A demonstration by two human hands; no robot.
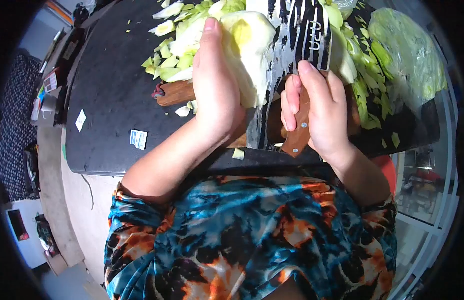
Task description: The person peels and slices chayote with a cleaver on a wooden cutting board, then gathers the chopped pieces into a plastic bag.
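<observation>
My left hand (214,87) grips the left side of a pale piece of cabbage (249,55) with a yellow patch at its heart. Its thumb lies along the near face, and the other fingers are hidden behind. My right hand (322,105) is wrapped round the riveted brown wooden handle of a kitchen knife (302,42), whose broad blade looks striped black and white. The blade stands against the right side of the cabbage; I cannot tell how deep it sits. A wooden cutting board (179,93) with a red loop at its end shows partly underneath.
Chopped pale green pieces (172,62) lie heaped on the left, and more shreds (364,75) on the right. A clear plastic bag with green leaves (409,60) rests at the right of the black table (102,95). A small blue and white packet (138,139) lies near the front edge.
</observation>
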